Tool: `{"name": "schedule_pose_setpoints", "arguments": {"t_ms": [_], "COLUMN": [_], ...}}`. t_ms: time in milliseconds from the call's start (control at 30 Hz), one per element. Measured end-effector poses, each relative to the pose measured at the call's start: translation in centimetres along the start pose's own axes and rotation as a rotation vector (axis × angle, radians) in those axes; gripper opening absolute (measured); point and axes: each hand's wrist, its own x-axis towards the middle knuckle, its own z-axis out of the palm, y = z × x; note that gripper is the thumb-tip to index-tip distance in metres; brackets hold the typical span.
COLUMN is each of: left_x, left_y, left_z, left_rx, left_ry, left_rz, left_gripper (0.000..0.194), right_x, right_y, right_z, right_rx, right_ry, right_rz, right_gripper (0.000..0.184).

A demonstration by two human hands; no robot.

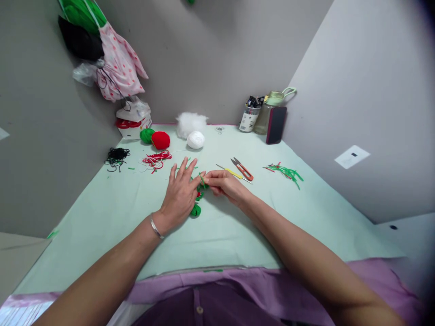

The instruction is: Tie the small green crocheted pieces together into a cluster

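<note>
Crochet work [195, 210], green with red, lies left of the orange snips [243, 170] in our head view, between our hands: our left hand [179, 194], fingers spread, partly covers it; our right hand [224, 183], nearer the snips, pinches a green strand [203, 181].

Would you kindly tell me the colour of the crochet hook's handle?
The hook's handle is yellow, seen in the head view.
</note>
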Motion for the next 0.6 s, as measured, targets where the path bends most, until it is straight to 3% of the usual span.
{"name": "schedule_pose_setpoints", "arguments": {"t_ms": [267,500,600], "left_x": [0.05,0.21,0.26], "left_y": [0.00,-0.40,-0.80], "left_z": [-0.17,-0.66,-0.66], "left_rx": [-0.029,-0.137,-0.264], "left_ry": [-0.001,0.081,0.137], "left_rz": [-0.001,-0.037,-0.124], "left_gripper": [0.047,0.038,0.030], "right_x": [0.15,0.11,-0.02], "right_y": [0.08,0.52,0.44], "right_z": [-0.43,0.06,0.36], "right_rx": [-0.003,-0.164,-0.210], "right_ry": [0.014,0.033,0.047], "right_rz": [-0.002,-0.203,-0.238], "right_gripper": [0.023,0.027,0.026]}}
